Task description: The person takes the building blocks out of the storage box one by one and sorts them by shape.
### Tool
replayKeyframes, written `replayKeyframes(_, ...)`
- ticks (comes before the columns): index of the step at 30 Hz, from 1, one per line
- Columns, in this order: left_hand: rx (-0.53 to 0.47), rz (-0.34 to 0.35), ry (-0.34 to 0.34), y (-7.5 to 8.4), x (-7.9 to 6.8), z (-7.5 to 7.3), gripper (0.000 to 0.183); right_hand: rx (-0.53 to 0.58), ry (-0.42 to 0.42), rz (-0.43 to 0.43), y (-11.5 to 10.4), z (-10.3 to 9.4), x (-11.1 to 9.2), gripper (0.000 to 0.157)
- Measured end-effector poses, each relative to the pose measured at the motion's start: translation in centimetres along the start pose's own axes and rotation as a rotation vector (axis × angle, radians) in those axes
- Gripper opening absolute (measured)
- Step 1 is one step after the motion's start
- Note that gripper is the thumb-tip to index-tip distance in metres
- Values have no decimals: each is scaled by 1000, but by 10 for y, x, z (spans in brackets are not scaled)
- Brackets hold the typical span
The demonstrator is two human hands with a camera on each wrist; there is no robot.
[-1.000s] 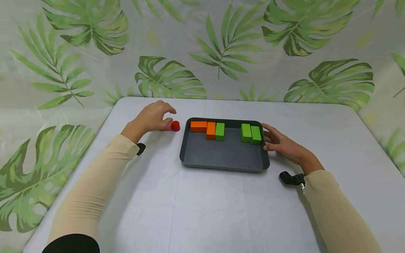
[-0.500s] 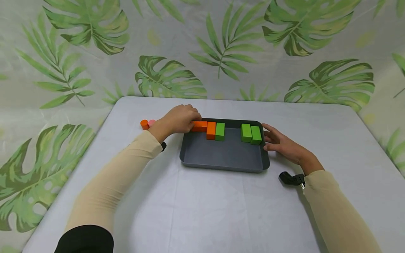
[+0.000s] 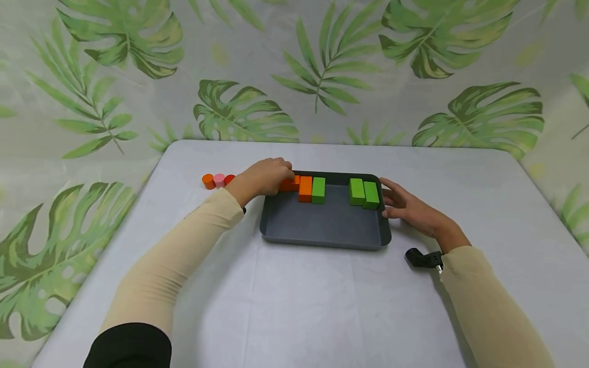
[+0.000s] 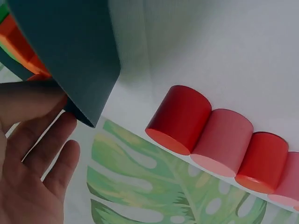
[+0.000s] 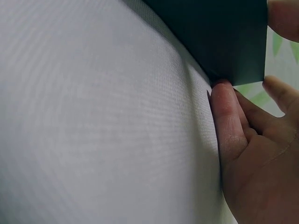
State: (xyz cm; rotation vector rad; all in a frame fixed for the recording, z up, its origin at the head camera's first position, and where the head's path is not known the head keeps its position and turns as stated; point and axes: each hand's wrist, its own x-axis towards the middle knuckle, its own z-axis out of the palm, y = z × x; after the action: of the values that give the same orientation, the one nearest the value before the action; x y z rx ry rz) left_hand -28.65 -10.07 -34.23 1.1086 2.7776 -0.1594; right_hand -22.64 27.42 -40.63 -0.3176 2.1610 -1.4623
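Observation:
My left hand (image 3: 264, 176) reaches over the left end of the dark grey tray (image 3: 324, 240), its thumb and index around the near-left orange block (image 3: 290, 185). In the left wrist view the tray wall hides those fingertips, while the other fingers (image 4: 51, 144) stay outside. A second orange block (image 3: 305, 189) stands beside it, then a green block (image 3: 318, 190). Two more green blocks (image 3: 356, 191) are at the tray's right end. My right hand (image 3: 414, 207) rests with extended fingers against the tray's right wall (image 5: 233, 42).
Left of the tray, a row of short cylinders stands on the white table (image 3: 303, 306): orange (image 3: 208, 181), pink (image 3: 219, 180) and red (image 3: 229, 179) show in the head view. The left wrist view shows a red cylinder (image 4: 180, 119) at the row's end.
My left hand has left the cylinders and moved right onto the orange block at the tray's left end. The cylinders came into view behind it. My right hand has stayed at the tray.

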Motion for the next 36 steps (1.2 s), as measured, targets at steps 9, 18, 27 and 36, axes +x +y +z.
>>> replayKeyframes(9, -46, -5, -19, 4, 2, 5, 39, -3, -4, 8, 3, 0, -2, 92)
replayKeyframes(18, -152, -12, -19, 6, 4, 7, 38, 0, -1, -7, 4, -1, -2, 92)
replayKeyframes(27, -177, -93, -100, 11, 5, 3, 52, -3, 2, -11, 2, -2, -3, 92)
replayKeyframes(36, -24, -113, -165, 20, 3, -3, 55, -7, -3, -12, 2, -2, -1, 91)
